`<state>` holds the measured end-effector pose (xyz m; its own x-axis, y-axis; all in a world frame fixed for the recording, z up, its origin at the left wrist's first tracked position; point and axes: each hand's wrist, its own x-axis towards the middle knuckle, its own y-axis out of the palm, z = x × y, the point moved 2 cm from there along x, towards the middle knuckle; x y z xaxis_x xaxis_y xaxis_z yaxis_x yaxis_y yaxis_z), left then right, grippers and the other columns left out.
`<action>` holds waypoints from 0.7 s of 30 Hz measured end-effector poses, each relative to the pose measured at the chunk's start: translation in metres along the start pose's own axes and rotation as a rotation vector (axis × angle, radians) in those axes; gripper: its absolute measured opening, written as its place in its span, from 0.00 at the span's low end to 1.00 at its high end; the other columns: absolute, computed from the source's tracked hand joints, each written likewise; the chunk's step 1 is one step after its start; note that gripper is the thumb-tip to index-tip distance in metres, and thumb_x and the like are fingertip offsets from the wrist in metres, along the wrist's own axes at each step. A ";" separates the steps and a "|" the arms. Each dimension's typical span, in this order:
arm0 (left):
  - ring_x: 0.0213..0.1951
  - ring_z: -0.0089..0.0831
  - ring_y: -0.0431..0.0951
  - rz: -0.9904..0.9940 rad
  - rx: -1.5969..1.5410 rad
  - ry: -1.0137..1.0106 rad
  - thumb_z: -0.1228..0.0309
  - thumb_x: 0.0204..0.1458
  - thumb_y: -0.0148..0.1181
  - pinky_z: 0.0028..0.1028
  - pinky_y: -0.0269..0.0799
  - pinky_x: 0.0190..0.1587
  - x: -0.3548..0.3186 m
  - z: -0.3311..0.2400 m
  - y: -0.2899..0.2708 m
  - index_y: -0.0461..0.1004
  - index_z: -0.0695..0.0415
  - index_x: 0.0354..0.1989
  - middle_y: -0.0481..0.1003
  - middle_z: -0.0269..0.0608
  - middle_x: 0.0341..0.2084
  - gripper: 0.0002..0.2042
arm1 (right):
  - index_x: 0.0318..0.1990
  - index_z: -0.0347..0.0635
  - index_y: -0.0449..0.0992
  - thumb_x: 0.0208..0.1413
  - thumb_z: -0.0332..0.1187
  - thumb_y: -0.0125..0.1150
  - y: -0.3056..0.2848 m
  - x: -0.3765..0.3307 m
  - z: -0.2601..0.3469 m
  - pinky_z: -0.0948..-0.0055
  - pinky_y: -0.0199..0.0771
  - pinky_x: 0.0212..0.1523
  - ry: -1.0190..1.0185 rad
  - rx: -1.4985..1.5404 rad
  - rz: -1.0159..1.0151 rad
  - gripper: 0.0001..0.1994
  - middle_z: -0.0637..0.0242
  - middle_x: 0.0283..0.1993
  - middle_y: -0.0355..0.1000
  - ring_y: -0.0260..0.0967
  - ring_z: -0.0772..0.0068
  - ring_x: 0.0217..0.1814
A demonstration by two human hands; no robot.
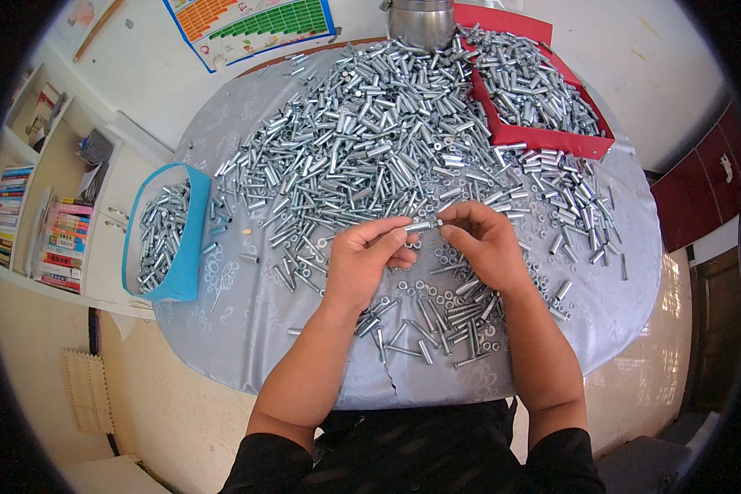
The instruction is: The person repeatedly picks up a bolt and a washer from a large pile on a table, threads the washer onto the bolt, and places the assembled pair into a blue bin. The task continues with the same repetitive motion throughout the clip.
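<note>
A silvery sleeve anchor bolt [420, 226] lies level between my two hands above the table. My left hand [364, 259] pinches its left part between thumb and forefinger. At its right end, the thumb and fingertips of my right hand [487, 243] are closed on it; a small ring-like piece, perhaps a nut or washer, shows there, partly hidden. Below and between my forearms lies a small pile of bolts and sleeves [461, 317], with loose nuts [420, 286] around it. A large heap of metal sleeves and bolts [362, 132] spreads beyond my hands.
A blue bin [191, 239] holding metal anchors stands at the left on the grey tablecloth [259, 346]. At the back right, a red box [552, 142] is filled with more parts, beside a metal pot [421, 25]. Bookshelves [90, 189] stand left of the table.
</note>
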<state>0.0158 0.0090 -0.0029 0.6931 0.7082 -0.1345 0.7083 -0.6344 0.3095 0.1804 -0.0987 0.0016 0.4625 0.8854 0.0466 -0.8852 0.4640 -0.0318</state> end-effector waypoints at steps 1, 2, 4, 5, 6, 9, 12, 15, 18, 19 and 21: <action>0.29 0.28 0.81 0.004 0.008 0.001 0.75 0.56 0.57 0.25 0.79 0.32 0.000 0.000 0.000 0.75 0.66 0.47 0.80 0.48 0.35 0.12 | 0.43 0.35 0.76 0.54 0.25 0.62 0.000 0.000 -0.002 0.81 0.69 0.39 -0.003 0.007 0.008 0.09 0.71 0.36 0.74 0.68 0.83 0.37; 0.28 0.28 0.81 0.009 0.017 0.003 0.75 0.56 0.57 0.25 0.79 0.32 0.000 0.001 0.001 0.75 0.66 0.47 0.80 0.48 0.35 0.12 | 0.43 0.35 0.76 0.54 0.25 0.62 0.000 0.000 -0.002 0.81 0.69 0.39 -0.007 0.014 0.016 0.09 0.71 0.36 0.74 0.68 0.83 0.37; 0.28 0.28 0.81 0.022 0.011 0.004 0.74 0.56 0.57 0.25 0.79 0.32 0.001 0.002 -0.001 0.75 0.66 0.47 0.80 0.48 0.35 0.12 | 0.43 0.35 0.76 0.54 0.25 0.62 0.000 0.000 -0.002 0.81 0.69 0.39 -0.005 0.014 0.013 0.09 0.71 0.36 0.74 0.68 0.83 0.37; 0.28 0.28 0.81 0.028 0.008 0.005 0.74 0.56 0.57 0.25 0.79 0.32 0.001 0.002 -0.001 0.75 0.66 0.47 0.80 0.48 0.35 0.12 | 0.42 0.35 0.76 0.54 0.25 0.62 0.000 0.000 -0.002 0.81 0.69 0.39 -0.005 0.014 0.012 0.09 0.71 0.36 0.74 0.68 0.83 0.37; 0.28 0.28 0.81 0.038 0.017 0.003 0.74 0.56 0.57 0.25 0.79 0.32 0.001 0.003 -0.001 0.75 0.66 0.47 0.80 0.48 0.35 0.12 | 0.42 0.35 0.76 0.54 0.25 0.62 0.000 -0.001 -0.002 0.81 0.69 0.39 0.007 0.008 0.013 0.09 0.71 0.36 0.74 0.68 0.83 0.36; 0.28 0.28 0.81 0.054 0.027 -0.011 0.74 0.57 0.57 0.25 0.79 0.31 0.001 0.003 -0.001 0.75 0.67 0.47 0.80 0.48 0.34 0.12 | 0.42 0.35 0.76 0.54 0.26 0.63 -0.001 -0.001 -0.001 0.81 0.69 0.38 0.023 -0.017 0.022 0.09 0.72 0.35 0.74 0.68 0.84 0.36; 0.28 0.28 0.81 0.052 -0.006 -0.035 0.74 0.57 0.56 0.25 0.79 0.31 0.001 0.003 -0.001 0.75 0.67 0.47 0.80 0.48 0.34 0.12 | 0.42 0.35 0.77 0.54 0.27 0.64 -0.001 -0.001 -0.004 0.81 0.69 0.37 -0.003 -0.028 0.016 0.10 0.72 0.35 0.75 0.68 0.84 0.35; 0.28 0.28 0.81 0.051 -0.035 -0.045 0.74 0.57 0.56 0.25 0.79 0.31 0.002 0.004 0.000 0.75 0.67 0.47 0.80 0.48 0.34 0.12 | 0.41 0.35 0.78 0.54 0.28 0.65 0.000 -0.003 0.000 0.82 0.68 0.36 -0.015 -0.006 -0.007 0.09 0.71 0.35 0.75 0.67 0.84 0.34; 0.28 0.28 0.81 0.053 -0.014 -0.038 0.75 0.57 0.56 0.25 0.79 0.32 0.001 0.003 0.000 0.75 0.67 0.47 0.80 0.48 0.35 0.12 | 0.39 0.35 0.78 0.55 0.30 0.64 0.000 -0.004 0.003 0.82 0.67 0.35 0.013 -0.054 -0.008 0.08 0.70 0.34 0.75 0.67 0.84 0.34; 0.29 0.28 0.81 0.055 0.008 -0.028 0.75 0.57 0.56 0.25 0.79 0.32 0.000 0.002 0.001 0.75 0.67 0.48 0.80 0.48 0.35 0.12 | 0.39 0.34 0.78 0.56 0.31 0.63 0.000 -0.004 0.004 0.81 0.67 0.35 0.012 -0.081 -0.007 0.09 0.70 0.33 0.75 0.67 0.84 0.33; 0.29 0.28 0.81 0.071 0.034 -0.013 0.75 0.57 0.56 0.25 0.79 0.32 0.000 0.002 0.002 0.75 0.66 0.48 0.80 0.48 0.35 0.12 | 0.38 0.34 0.78 0.57 0.34 0.62 -0.001 -0.004 0.006 0.80 0.67 0.34 0.046 -0.156 -0.001 0.10 0.70 0.32 0.75 0.66 0.83 0.33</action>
<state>0.0175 0.0073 -0.0039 0.7436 0.6566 -0.1259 0.6609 -0.6935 0.2869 0.1792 -0.1032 0.0071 0.4685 0.8835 0.0011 -0.8678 0.4604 -0.1869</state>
